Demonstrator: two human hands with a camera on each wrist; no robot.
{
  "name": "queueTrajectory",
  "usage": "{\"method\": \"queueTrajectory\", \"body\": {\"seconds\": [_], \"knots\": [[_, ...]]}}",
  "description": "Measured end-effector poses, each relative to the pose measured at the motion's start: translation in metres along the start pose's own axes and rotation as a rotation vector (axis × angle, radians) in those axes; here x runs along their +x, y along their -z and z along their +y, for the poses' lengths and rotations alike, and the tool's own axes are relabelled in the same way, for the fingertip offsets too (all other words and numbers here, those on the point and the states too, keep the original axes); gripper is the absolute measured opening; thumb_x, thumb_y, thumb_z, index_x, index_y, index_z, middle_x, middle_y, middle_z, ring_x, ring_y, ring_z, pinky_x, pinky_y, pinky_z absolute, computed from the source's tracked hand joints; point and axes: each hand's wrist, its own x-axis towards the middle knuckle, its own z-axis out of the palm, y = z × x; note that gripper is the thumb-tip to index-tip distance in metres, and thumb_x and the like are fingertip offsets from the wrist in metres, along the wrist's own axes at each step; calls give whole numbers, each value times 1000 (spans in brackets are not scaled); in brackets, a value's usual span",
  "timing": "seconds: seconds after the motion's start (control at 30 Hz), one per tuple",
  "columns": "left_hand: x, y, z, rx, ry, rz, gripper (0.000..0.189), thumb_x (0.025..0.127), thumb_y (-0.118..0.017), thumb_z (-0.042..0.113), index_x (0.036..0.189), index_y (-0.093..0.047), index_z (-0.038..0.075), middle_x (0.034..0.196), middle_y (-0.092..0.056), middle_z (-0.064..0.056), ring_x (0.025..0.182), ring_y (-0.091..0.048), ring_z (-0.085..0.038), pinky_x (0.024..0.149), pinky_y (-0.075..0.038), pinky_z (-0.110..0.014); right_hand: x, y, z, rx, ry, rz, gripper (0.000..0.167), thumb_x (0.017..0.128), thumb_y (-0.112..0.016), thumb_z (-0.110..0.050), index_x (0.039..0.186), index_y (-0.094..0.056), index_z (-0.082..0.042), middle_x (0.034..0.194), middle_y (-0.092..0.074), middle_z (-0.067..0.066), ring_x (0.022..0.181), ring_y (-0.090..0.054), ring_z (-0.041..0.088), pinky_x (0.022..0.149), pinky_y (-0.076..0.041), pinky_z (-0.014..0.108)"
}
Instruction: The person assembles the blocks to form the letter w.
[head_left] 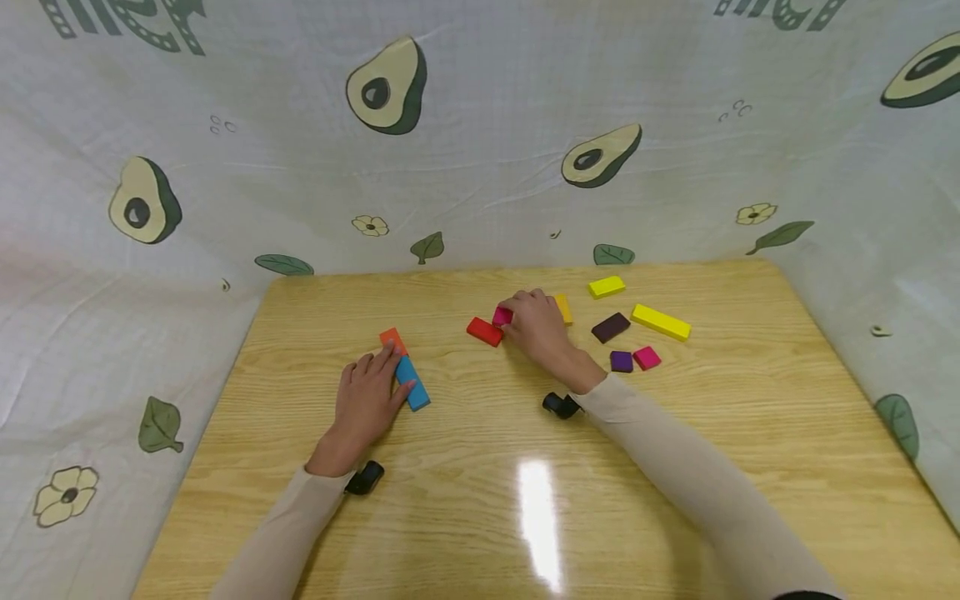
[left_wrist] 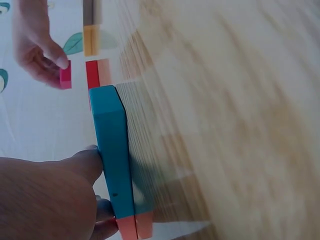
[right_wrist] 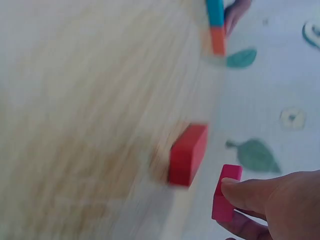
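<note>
On the left of the table, a blue block (head_left: 417, 393) and an orange block (head_left: 392, 336) lie end to end in one line. My left hand (head_left: 363, 402) rests against them, its thumb at the blue block and a fingertip by the orange one. Thumb and fingers of my right hand (head_left: 542, 329) pinch a small magenta block (right_wrist: 222, 206). In the right wrist view this block is held above the tabletop, beside a red block (right_wrist: 187, 155) lying on the wood. The head view shows the magenta piece partly covered by the right fingers.
Right of my right hand lie an amber block (head_left: 564, 309), two yellow blocks (head_left: 660, 322), a dark brown block (head_left: 611, 327), a purple block (head_left: 621, 361) and another magenta block (head_left: 647, 358). An avocado-print cloth (head_left: 495, 208) hangs behind the wooden table (head_left: 450, 517).
</note>
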Motion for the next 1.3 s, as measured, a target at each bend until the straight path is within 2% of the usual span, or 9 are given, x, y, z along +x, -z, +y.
{"method": "queueTrajectory", "body": {"seconds": [0.17, 0.33, 0.57, 0.77, 1.03, 1.3], "knots": [[0, 0, 1, -1, 4, -2, 62, 106, -65, 35, 154, -52, -2, 163, -45, -22, 142, -45, -49, 115, -35, -64, -15, -3, -24, -16, 98, -3, 33, 94, -82, -14, 125, -77, -5, 120, -74, 13, 114, -62, 36, 101, -50, 52], [0, 1, 3, 1, 11, 2, 61, 106, -65, 35, 154, -52, -2, 163, -45, -22, 142, -46, -48, 115, -36, -64, -28, -10, -46, 21, 171, -60, 34, 92, -85, -13, 124, -77, -6, 123, -74, 12, 115, -62, 36, 104, -50, 53], [1, 1, 6, -1, 22, 18, 59, 106, -65, 33, 152, -54, -2, 162, -46, -22, 141, -47, -48, 115, -36, -64, -40, -19, -64, 76, 252, -110, 31, 93, -84, -13, 122, -78, -6, 121, -74, 10, 114, -60, 32, 106, -49, 50], [0, 2, 9, 21, 21, 39, 57, 106, -65, 31, 151, -55, -3, 161, -48, -21, 139, -48, -48, 114, -38, -63, -46, -23, -73, 63, 282, -127, 30, 92, -85, -17, 120, -80, -9, 117, -76, 6, 112, -62, 30, 107, -49, 47], [-1, 2, 11, 19, 36, 19, 60, 107, -63, 33, 153, -52, -3, 162, -46, -22, 140, -47, -49, 115, -37, -64, -54, -28, -80, 74, 296, -145, 26, 91, -86, -18, 116, -81, -12, 112, -77, 5, 106, -63, 27, 97, -53, 45], [-1, 3, 13, 4, 50, 6, 62, 108, -62, 34, 155, -50, -4, 163, -44, -22, 142, -45, -50, 115, -35, -64, -61, -35, -84, 65, 301, -171, 26, 92, -86, -19, 117, -81, -12, 112, -76, 3, 106, -62, 25, 98, -52, 45]]}}
